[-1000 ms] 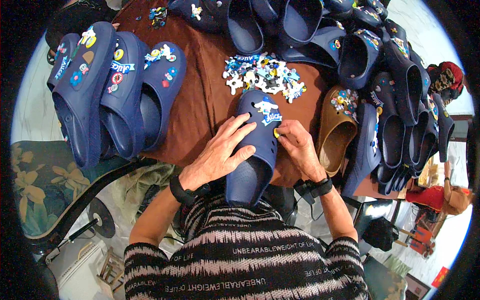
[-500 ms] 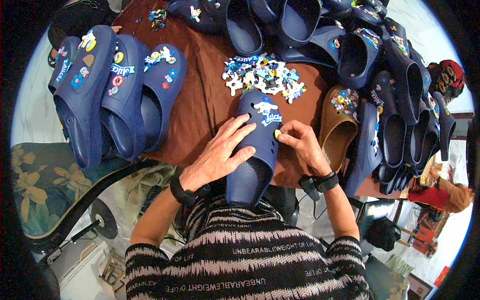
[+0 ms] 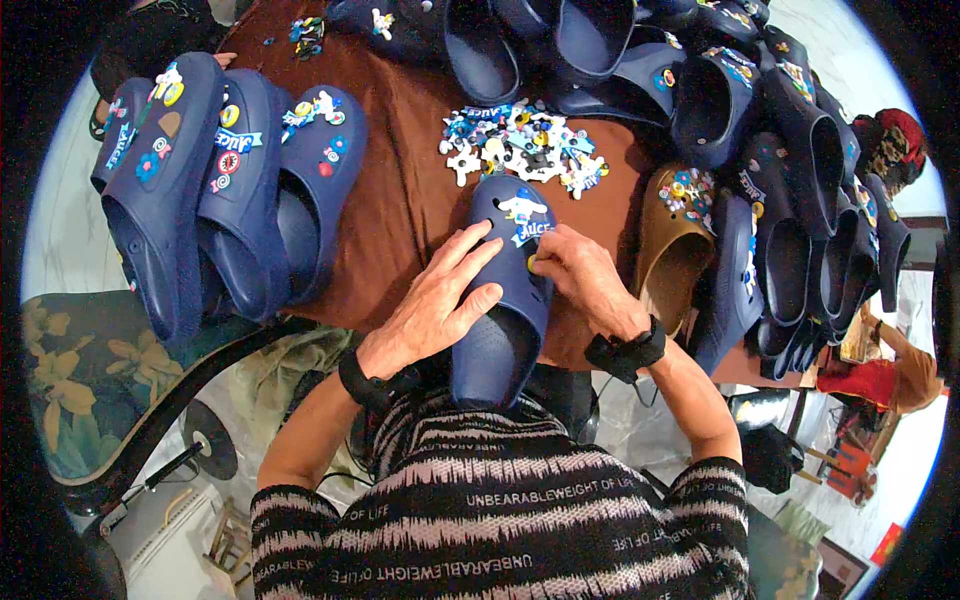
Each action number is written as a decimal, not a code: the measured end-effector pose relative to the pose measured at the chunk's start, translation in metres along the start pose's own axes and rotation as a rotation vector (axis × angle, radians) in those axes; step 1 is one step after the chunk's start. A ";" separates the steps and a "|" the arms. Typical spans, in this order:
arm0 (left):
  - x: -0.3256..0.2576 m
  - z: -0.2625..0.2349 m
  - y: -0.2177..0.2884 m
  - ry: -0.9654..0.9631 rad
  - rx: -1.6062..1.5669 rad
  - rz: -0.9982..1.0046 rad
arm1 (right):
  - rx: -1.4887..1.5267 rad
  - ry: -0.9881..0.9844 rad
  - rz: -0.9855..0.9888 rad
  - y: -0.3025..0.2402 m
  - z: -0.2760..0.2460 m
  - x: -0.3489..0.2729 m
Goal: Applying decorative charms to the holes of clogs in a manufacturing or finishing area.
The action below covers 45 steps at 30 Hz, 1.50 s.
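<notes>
A navy blue clog (image 3: 495,345) lies in front of me, its toe pointing away and its heel near my body. On its upper sit a white cartoon-figure charm (image 3: 522,209) and a blue-and-white banner charm (image 3: 533,230). My left hand (image 3: 428,305) rests over the clog's left side, fingers stretched out and pressing on the upper. My right hand (image 3: 585,275) pinches a small yellow shoe charm (image 3: 533,264) against the right side of the upper, below the banner. The fingers partly cover the charm and the banner's right end.
Beyond the toe lies a pile of loose charms (image 3: 520,145) on the brown cloth (image 3: 395,150). Decorated navy clogs (image 3: 240,190) stand at left; more navy clogs (image 3: 720,110) crowd the far right. A brown clog (image 3: 672,240) stands right of my right hand.
My right hand has moved left and slightly up, bringing the yellow charm from beside the clog onto its upper. The left hand keeps its hold.
</notes>
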State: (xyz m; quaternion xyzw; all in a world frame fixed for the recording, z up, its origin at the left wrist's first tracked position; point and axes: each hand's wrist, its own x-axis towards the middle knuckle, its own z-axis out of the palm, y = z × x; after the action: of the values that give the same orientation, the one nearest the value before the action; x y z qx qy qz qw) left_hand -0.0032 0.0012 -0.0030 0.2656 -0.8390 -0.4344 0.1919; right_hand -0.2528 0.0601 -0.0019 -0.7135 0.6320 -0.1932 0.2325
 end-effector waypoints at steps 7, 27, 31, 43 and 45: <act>0.001 0.001 0.000 -0.002 0.022 -0.005 | 0.949 0.095 0.319 0.015 0.014 -0.027; 0.002 0.000 -0.001 0.004 0.007 0.015 | 0.016 -0.267 0.192 0.012 -0.016 0.011; 0.002 -0.002 -0.002 0.007 0.022 0.006 | -0.353 -0.241 0.159 -0.018 -0.008 0.018; 0.004 -0.001 0.005 -0.012 0.040 0.014 | 0.080 -0.038 0.438 0.034 -0.049 0.012; 0.005 0.000 0.005 -0.010 0.040 0.012 | 0.012 0.142 0.356 0.054 -0.042 0.021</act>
State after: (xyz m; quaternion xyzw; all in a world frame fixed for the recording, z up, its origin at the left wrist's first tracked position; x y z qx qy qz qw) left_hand -0.0085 0.0006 0.0012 0.2620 -0.8501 -0.4178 0.1849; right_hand -0.3180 0.0308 0.0006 -0.5736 0.7620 -0.2027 0.2221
